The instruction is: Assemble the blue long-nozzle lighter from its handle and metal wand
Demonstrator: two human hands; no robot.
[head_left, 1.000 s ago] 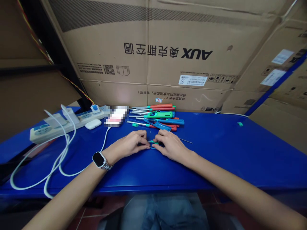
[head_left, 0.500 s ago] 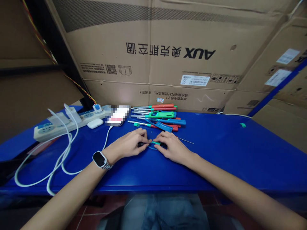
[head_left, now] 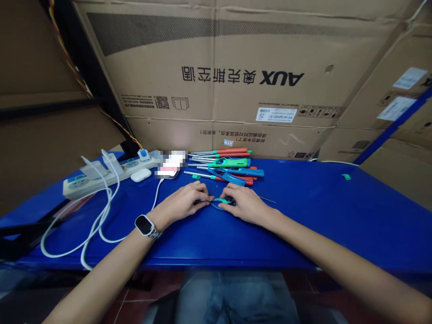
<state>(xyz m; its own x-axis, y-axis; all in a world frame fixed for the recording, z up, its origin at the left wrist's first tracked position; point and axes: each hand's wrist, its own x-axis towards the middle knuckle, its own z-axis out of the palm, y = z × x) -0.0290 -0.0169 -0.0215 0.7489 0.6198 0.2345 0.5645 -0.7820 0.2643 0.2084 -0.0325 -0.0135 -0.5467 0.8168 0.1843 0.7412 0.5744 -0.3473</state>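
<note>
I see the left hand (head_left: 184,202) and right hand (head_left: 245,202) both pinched on a small teal tool (head_left: 221,201) with a blue loop and a thin metal rod. It lies mid tabletop (head_left: 320,211), nearer the back edge. The carton (head_left: 162,54) behind reads "AUX", upside down.

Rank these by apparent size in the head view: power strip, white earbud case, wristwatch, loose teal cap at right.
1. power strip
2. white earbud case and wristwatch: look alike, watch nearer, so unranked
3. teal cap
</note>
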